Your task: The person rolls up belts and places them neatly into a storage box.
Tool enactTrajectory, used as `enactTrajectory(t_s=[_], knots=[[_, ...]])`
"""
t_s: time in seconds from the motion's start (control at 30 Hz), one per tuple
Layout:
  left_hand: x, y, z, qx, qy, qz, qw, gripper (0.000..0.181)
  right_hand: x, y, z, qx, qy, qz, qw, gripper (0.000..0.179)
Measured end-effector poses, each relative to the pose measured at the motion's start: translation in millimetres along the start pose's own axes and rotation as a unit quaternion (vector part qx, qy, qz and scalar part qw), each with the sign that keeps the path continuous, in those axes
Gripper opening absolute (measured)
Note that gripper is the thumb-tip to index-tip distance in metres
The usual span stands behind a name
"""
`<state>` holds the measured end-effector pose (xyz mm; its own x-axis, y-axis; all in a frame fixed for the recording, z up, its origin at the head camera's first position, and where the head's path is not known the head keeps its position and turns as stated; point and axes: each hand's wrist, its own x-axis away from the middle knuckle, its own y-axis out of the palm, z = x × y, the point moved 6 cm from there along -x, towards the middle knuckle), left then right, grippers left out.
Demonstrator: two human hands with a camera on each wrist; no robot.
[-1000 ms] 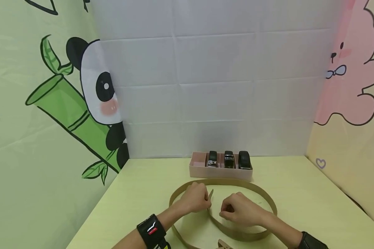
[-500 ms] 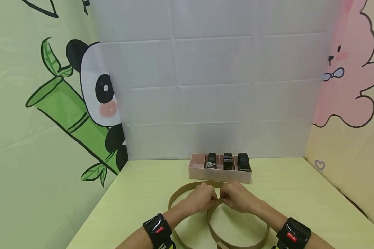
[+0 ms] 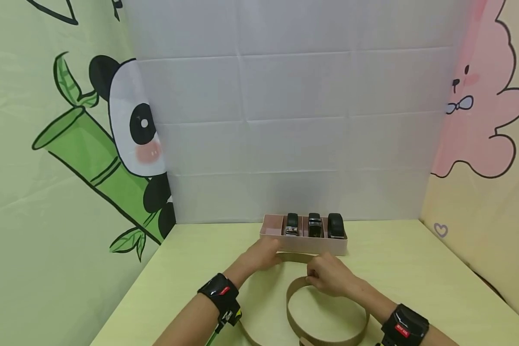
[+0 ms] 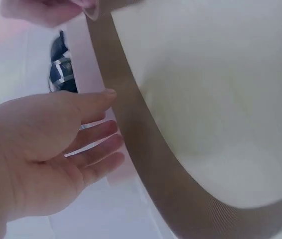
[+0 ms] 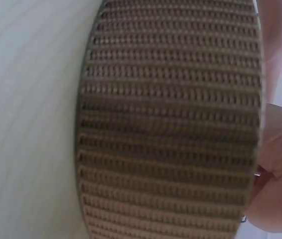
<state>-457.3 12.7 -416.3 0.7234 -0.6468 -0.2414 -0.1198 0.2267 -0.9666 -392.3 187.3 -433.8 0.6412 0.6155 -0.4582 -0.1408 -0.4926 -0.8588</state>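
A long tan woven webbing belt stands on edge on the table in loose loops. My right hand pinches one end of it near the centre of the head view. In the right wrist view the belt's ribbed weave hides most of that grip. My left hand is at the far side of the outer loop, just in front of the pink box. The left wrist view shows its fingers loosely extended, fingertips right at the outer edge of the belt. A small tan piece shows at the bottom edge.
The pink compartment box stands at the back of the table, close beyond the belt. Three black items with shiny metal parts, one of them in the middle, sit in its slots. A white backdrop rises behind it, with printed side panels.
My right hand took the belt end at the centre, where both hands met. My left hand then let go and moved away to the left and farther back, to the outer loop.
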Motion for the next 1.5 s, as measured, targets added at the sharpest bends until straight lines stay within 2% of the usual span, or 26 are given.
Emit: enactTrajectory(t_s=[0.13, 0.2, 0.37, 0.5, 0.57, 0.67, 0.73, 0.8, 0.87, 0.93, 1.03, 1.13, 1.2, 1.27, 1.37, 1.5], knots=[[5.1, 6.0, -14.8, 0.02, -0.015, -0.017, 0.9995, 0.004, -0.6, 2, 1, 0.021, 0.019, 0.003, 0.9996, 0.019], [10.3, 5.1, -18.4, 0.028, -0.021, -0.018, 0.9992, 0.018, -0.8, 2, 3, 0.034, 0.03, 0.008, 0.9989, 0.019], [28.5, -6.6, -24.9, 0.037, -0.044, -0.014, 0.9983, 0.034, -0.9, -3, 8, 0.066, 0.066, 0.036, 0.995, 0.029], [48.4, -13.5, -37.2, 0.047, -0.077, -0.015, 0.9958, 0.038, -0.7, -5, 13, 0.071, 0.107, 0.049, 0.9905, 0.039], [61.6, -14.8, -43.6, 0.071, -0.103, -0.022, 0.9919, 0.038, -0.4, -4, 15, 0.065, 0.13, 0.045, 0.9884, 0.039], [82.6, -16.0, -45.8, 0.108, -0.133, -0.047, 0.984, 0.036, -0.3, -3, 18, 0.052, 0.157, 0.037, 0.9856, 0.036], [95.3, -17.0, -40.7, 0.12, -0.147, -0.082, 0.9785, 0.035, -0.6, -3, 19, 0.041, 0.166, 0.034, 0.9847, 0.034], [104.5, -19.8, -31.6, 0.11, -0.158, -0.126, 0.9732, 0.035, -1.6, -4, 20, 0.035, 0.167, 0.032, 0.9848, 0.032], [108.4, -24.7, -21.2, 0.081, -0.168, -0.166, 0.9683, 0.033, -2.8, -5, 19, 0.032, 0.161, 0.029, 0.9861, 0.031], [105.3, -29.4, -13.1, 0.048, -0.174, -0.18, 0.9669, 0.032, -3.6, -5, 19, 0.033, 0.149, 0.026, 0.9879, 0.031], [84.4, -31.7, -6.3, 0.032, -0.14, -0.135, 0.9804, 0.041, -3.2, -2, 21, 0.032, 0.136, 0.027, 0.9898, 0.031], [54.5, -23.5, -0.4, 0.036, -0.052, -0.085, 0.9943, 0.043, -2.1, 4, 23, 0.028, 0.131, 0.03, 0.9905, 0.033], [36.4, -15.5, 5.3, 0.036, 0.005, -0.074, 0.9966, 0.033, -2.0, 7, 22, 0.024, 0.126, 0.033, 0.9912, 0.035], [21.6, -7.2, 11.9, 0.03, 0.046, -0.078, 0.9954, 0.02, -2.5, 9, 20, 0.022, 0.123, 0.031, 0.9917, 0.037], [5.0, 0.6, 19.9, 0.015, 0.073, -0.071, 0.9947, 0.008, -4.2, 8, 19, 0.03, 0.116, 0.035, 0.9922, 0.037], [-5.6, 2.0, 23.3, 0.003, 0.071, -0.058, 0.9958, 0.012, -6.9, 5, 21, 0.043, 0.12, 0.033, 0.9913, 0.036]])
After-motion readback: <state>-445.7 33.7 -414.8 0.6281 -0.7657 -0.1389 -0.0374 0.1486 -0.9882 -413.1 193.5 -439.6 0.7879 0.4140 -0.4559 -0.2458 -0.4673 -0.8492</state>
